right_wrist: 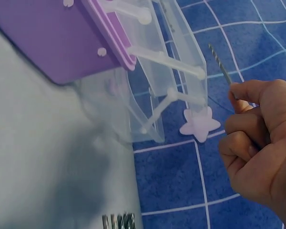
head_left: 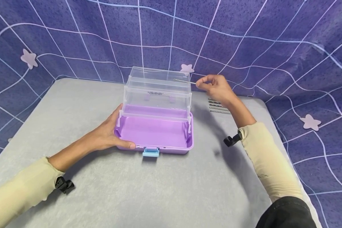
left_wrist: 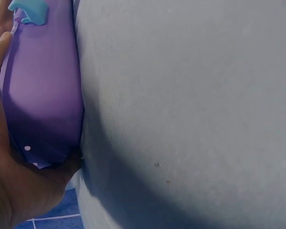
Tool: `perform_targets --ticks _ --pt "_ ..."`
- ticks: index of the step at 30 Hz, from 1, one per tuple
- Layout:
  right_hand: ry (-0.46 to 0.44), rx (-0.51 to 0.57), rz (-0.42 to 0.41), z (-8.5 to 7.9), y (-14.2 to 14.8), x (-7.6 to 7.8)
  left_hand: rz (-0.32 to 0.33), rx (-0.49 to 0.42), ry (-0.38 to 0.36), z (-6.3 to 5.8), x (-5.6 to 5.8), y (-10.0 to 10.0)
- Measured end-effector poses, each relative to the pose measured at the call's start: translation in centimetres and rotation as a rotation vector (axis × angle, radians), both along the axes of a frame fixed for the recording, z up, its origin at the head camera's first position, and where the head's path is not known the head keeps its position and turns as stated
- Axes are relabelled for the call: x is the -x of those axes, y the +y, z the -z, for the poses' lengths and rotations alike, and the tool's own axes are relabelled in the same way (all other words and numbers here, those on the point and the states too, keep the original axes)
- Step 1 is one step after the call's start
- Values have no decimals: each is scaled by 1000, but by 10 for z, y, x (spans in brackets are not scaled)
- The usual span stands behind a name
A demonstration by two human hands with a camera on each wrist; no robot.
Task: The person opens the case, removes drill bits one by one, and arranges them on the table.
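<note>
A purple toolbox [head_left: 154, 133] stands unfolded on the table, with clear tiered trays [head_left: 156, 106] raised above its base. My left hand [head_left: 104, 134] grips its left front corner, the thumb lying on the front rim and the other fingers round the left side. In the left wrist view the purple wall [left_wrist: 45, 86] sits within that grip. Between thumb and forefinger, my right hand [head_left: 216, 87] pinches one end of a thin drill bit [right_wrist: 219, 64]. The bit points left, over the upper tray in the head view. Several drill bits [head_left: 159, 93] lie in a middle tray.
More drill bits [head_left: 219, 110] lie in a row on the grey tabletop [head_left: 171, 186], right of the toolbox below my right hand. A light blue latch [head_left: 151, 152] hangs at the box's front. Behind the table rises a blue grid-patterned cloth [head_left: 159, 31] with stars.
</note>
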State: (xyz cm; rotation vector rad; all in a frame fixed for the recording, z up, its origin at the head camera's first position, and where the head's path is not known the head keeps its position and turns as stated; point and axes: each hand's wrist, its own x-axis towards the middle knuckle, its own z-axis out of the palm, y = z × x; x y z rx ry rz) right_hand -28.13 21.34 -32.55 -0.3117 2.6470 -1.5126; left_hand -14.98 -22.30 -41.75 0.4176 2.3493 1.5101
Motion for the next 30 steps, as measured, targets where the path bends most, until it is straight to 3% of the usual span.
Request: perform_targets --ticks 15,30 --pt "-24 55 74 3 41 -18 4 7 5 0 0 -1" --pt "-112 164 126 18 86 -35 17 -43 19 1 1 0"
